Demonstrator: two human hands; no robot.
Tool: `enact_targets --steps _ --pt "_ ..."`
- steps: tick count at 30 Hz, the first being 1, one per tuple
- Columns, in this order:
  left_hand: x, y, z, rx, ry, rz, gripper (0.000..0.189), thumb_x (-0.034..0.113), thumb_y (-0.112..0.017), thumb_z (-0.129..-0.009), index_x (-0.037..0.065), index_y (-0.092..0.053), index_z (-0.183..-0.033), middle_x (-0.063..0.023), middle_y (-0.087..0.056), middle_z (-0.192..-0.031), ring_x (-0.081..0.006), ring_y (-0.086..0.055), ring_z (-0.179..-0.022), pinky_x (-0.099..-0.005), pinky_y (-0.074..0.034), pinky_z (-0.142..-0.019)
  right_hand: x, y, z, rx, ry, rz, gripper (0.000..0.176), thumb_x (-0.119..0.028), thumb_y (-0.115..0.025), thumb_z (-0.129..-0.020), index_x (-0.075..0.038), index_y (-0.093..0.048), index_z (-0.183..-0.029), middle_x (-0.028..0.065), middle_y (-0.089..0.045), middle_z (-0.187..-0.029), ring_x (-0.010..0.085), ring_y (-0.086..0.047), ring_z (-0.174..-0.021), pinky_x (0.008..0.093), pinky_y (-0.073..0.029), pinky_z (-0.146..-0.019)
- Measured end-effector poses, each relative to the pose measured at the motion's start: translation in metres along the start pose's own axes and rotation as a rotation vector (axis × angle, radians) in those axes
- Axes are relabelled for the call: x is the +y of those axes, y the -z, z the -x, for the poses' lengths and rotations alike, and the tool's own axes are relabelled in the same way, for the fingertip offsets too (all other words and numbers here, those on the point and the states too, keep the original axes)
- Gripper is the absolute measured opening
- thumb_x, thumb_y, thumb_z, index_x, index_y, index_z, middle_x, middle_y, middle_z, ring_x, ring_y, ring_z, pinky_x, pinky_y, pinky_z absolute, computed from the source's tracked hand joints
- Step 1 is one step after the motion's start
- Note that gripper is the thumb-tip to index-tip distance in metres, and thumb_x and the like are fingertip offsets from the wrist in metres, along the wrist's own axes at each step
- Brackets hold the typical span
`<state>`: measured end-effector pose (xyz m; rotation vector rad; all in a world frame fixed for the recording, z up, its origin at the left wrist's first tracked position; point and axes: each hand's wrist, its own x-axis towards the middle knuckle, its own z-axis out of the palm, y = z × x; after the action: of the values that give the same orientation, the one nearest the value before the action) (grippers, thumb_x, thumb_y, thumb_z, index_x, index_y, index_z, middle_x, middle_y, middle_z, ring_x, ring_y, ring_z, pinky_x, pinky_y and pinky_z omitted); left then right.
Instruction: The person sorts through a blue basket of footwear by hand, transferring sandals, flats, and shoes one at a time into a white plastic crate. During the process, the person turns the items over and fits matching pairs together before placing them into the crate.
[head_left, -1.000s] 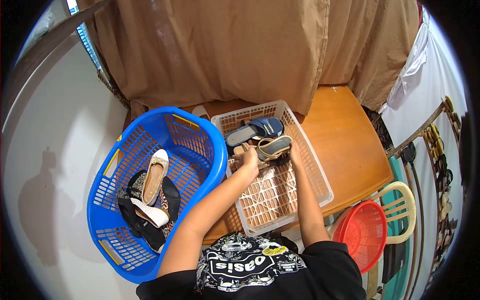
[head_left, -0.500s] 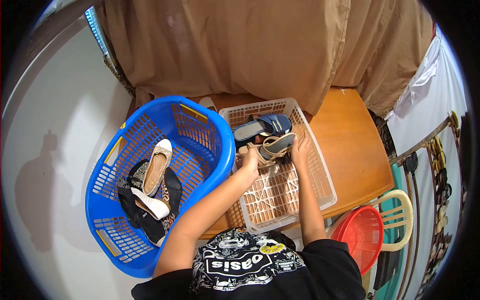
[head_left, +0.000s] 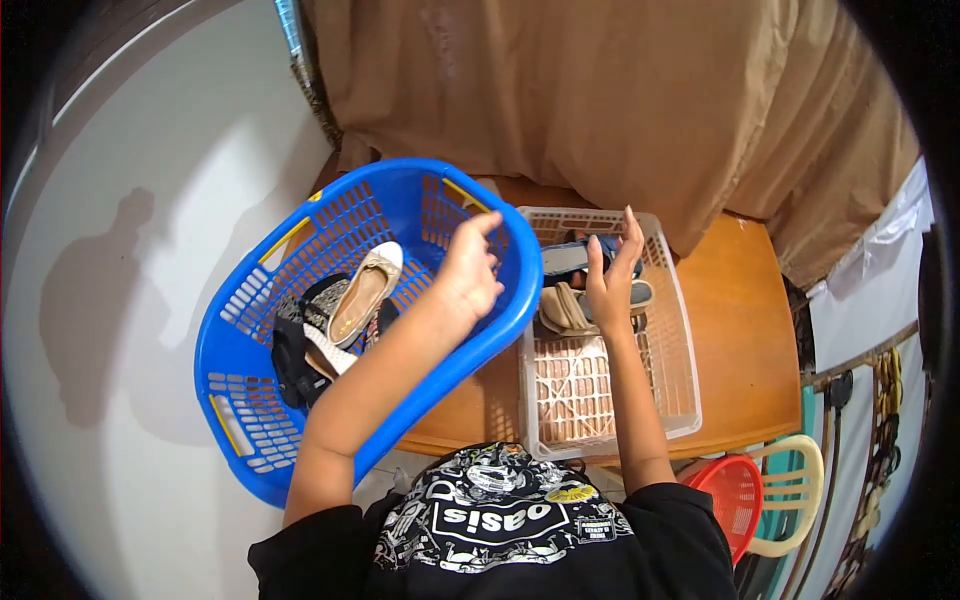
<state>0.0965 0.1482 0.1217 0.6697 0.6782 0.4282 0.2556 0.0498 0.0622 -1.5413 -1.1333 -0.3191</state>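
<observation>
My left hand (head_left: 470, 268) is over the right side of the blue laundry basket (head_left: 519, 270), empty, its fingers loosely apart. Above the white plastic basket (head_left: 686, 375), my right hand (head_left: 612, 280) is open, fingers stretched upward. Beneath it lie beige strappy sandals (head_left: 567, 311), partly covered by the hand. Dark blue slide sandals (head_left: 566, 260) sit behind them at the far end. Inside the blue basket are a white-toed ballet flat (head_left: 365, 296), a white heeled shoe (head_left: 325, 352) and black patterned shoes (head_left: 293, 362), partly hidden by my left forearm.
Both baskets stand on a wooden table (head_left: 745, 330), with a brown curtain (head_left: 620, 110) hanging behind. A red basket (head_left: 728, 500) rests on a cream plastic chair (head_left: 800, 490) at the lower right. A white wall (head_left: 130, 330) is on the left.
Both hands have let go of the beige sandals, which now lie in the white basket. My left hand has moved over the blue basket's rim; my right hand has lifted. The view has shifted.
</observation>
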Motion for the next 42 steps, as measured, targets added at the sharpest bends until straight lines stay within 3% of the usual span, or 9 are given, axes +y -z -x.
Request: enact_targets --steps 4,6,8,11,17,27,30,37,42 --pt "0.041 0.050 0.011 0.351 -0.197 0.049 0.092 0.040 -0.056 -0.070 0.002 -0.003 -0.134 -0.0145 -0.001 -0.141 -0.0263 -0.001 -0.130 -0.0549 -0.001 -0.098 -0.032 -0.029 -0.008 -0.096 -0.002 -0.182 0.060 -0.018 -0.052 -0.083 0.000 -0.019 -0.129 0.0199 -0.026 -0.129 0.0315 -0.027 -0.120 0.0390 -0.024 -0.098" --pt "0.053 0.081 0.025 0.134 -0.316 0.077 0.091 0.040 -0.056 -0.069 0.005 -0.003 -0.135 -0.0144 -0.002 -0.141 -0.0268 -0.001 -0.130 -0.0540 -0.001 -0.098 -0.037 -0.046 -0.010 -0.119 0.054 -0.194 0.062 -0.017 -0.053 -0.082 -0.001 -0.018 -0.130 0.0204 -0.025 -0.129 0.0320 -0.028 -0.120 0.0405 -0.025 -0.097" --pt "0.058 0.114 0.019 0.544 -0.317 0.149 0.072 0.038 -0.052 -0.073 0.009 -0.022 -0.131 -0.0117 -0.010 -0.140 -0.0269 -0.008 -0.130 -0.0517 -0.004 -0.100 -0.050 -0.063 -0.010 -0.187 0.118 -0.183 0.061 -0.016 -0.053 -0.081 -0.002 -0.019 -0.130 0.0208 -0.026 -0.128 0.0325 -0.029 -0.118 0.0405 -0.025 -0.097" --pt "0.059 0.201 0.013 0.637 -0.336 -0.003 0.060 0.037 -0.050 -0.075 0.009 -0.033 -0.126 -0.0115 -0.025 -0.135 -0.0259 -0.021 -0.126 -0.0481 -0.013 -0.100 -0.071 -0.089 -0.009 -0.273 0.213 -0.198 0.062 -0.014 -0.056 -0.078 -0.005 -0.022 -0.130 0.0223 -0.030 -0.124 0.0354 -0.033 -0.115 0.0402 -0.028 -0.096" --pt "0.048 0.252 0.064 0.427 -0.166 -0.811 0.034 0.027 -0.049 -0.082 0.008 -0.048 -0.110 0.0008 -0.055 -0.092 -0.0076 -0.050 -0.081 -0.0206 -0.039 -0.068 -0.099 -0.136 -0.008 -0.772 0.322 -0.142 0.058 -0.016 -0.057 -0.074 -0.011 -0.032 -0.126 0.0220 -0.039 -0.119 0.0371 -0.045 -0.102 0.0430 -0.039 -0.085" --pt "0.000 0.281 0.137 0.107 -0.027 -1.177 0.044 0.031 -0.050 -0.086 -0.004 -0.046 -0.114 -0.0100 -0.055 -0.103 -0.0137 -0.051 -0.091 -0.0251 -0.041 -0.080 -0.095 -0.280 0.049 -1.574 0.237 -0.043 0.029 -0.028 -0.048 -0.081 -0.005 -0.058 -0.096 0.0154 -0.062 -0.074 0.0256 -0.062 -0.069 0.0332 -0.049 -0.062" --pt "0.001 0.291 0.135 0.200 -0.092 -1.144 0.037 0.023 -0.050 -0.085 -0.002 -0.047 -0.112 -0.0074 -0.057 -0.095 -0.0111 -0.052 -0.086 -0.0236 -0.042 -0.075 -0.093 -0.317 0.072 -1.960 -0.234 0.032 0.030 -0.025 -0.041 -0.084 -0.011 -0.055 -0.106 0.0118 -0.064 -0.076 0.0151 -0.063 -0.062 0.0251 -0.048 -0.048" --pt "-0.018 0.315 0.113 0.130 -0.111 -1.272 0.034 0.020 -0.052 -0.082 0.000 -0.047 -0.110 -0.0100 -0.055 -0.088 -0.0155 -0.054 -0.081 -0.0282 -0.044 -0.070 -0.095 -0.323 0.129 -1.892 0.067 0.221 0.041 -0.005 -0.042 -0.075 -0.016 -0.052 -0.113 0.0125 -0.063 -0.090 0.0200 -0.063 -0.074 0.0312 -0.050 -0.056" --pt "-0.031 0.315 0.110 0.102 -0.244 -1.552 0.038 0.017 -0.054 -0.079 0.001 -0.041 -0.111 -0.0140 -0.056 -0.093 -0.0245 -0.056 -0.088 -0.0348 -0.044 -0.075 -0.091 -0.317 0.146 -1.620 0.575 0.396 0.036 -0.015 -0.044 -0.080 -0.020 -0.051 -0.115 0.0091 -0.056 -0.110 0.0285 -0.054 -0.100 0.0551 -0.039 -0.081"
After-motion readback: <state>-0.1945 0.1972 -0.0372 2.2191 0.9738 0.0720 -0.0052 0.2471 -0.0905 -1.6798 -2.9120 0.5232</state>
